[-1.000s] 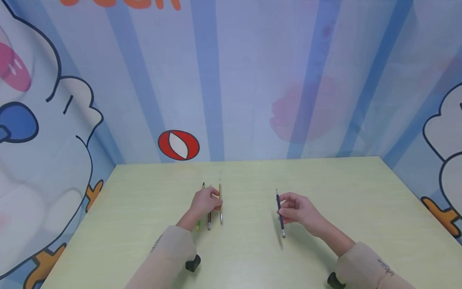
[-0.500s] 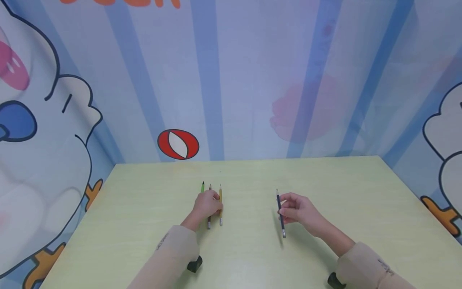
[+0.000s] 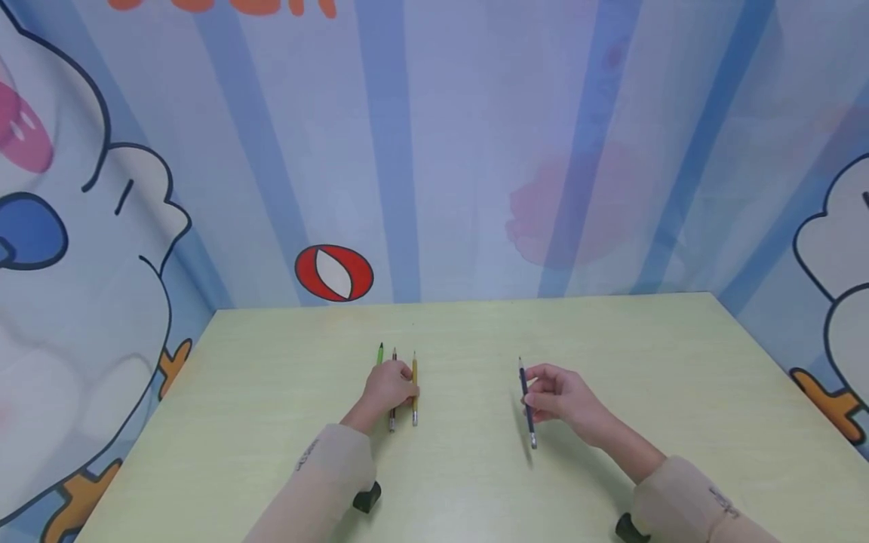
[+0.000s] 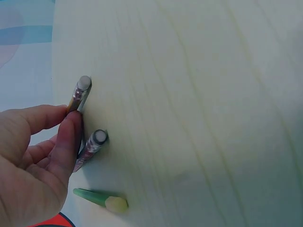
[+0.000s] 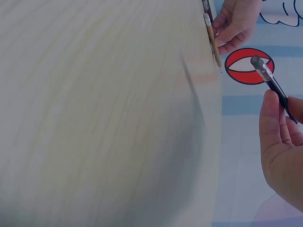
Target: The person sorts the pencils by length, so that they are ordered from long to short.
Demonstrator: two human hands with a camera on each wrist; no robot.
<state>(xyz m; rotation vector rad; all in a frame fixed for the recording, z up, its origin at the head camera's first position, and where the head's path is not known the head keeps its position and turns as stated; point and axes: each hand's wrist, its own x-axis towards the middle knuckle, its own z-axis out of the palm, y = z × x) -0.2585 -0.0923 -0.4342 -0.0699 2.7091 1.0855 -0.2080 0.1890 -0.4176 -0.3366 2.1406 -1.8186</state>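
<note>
My left hand (image 3: 388, 386) pinches a yellow pencil (image 3: 415, 369) between thumb and finger, eraser end towards me. Beneath and beside that hand lie a dark pencil (image 3: 392, 421) with a metal-banded eraser and a green pencil (image 3: 380, 353); the hand covers their middles in the head view. The left wrist view shows the yellow pencil's eraser end (image 4: 84, 85) and the green pencil's blunt end (image 4: 113, 203). Off to the right, my right hand (image 3: 566, 398) holds a dark blue pencil (image 3: 526, 403) above the table, its shadow apart from it. Its eraser (image 5: 257, 62) shows in the right wrist view.
The pale wooden table (image 3: 468, 483) ends at a blue striped backdrop (image 3: 468, 151) with cartoon figures. Dark strap pieces (image 3: 366, 498) hang below the beige sleeves (image 3: 339, 460).
The left hand has shifted slightly right and towards me, bringing the yellow pencil a little nearer. It now hides the green pencil's near end. The right hand has stayed still.
</note>
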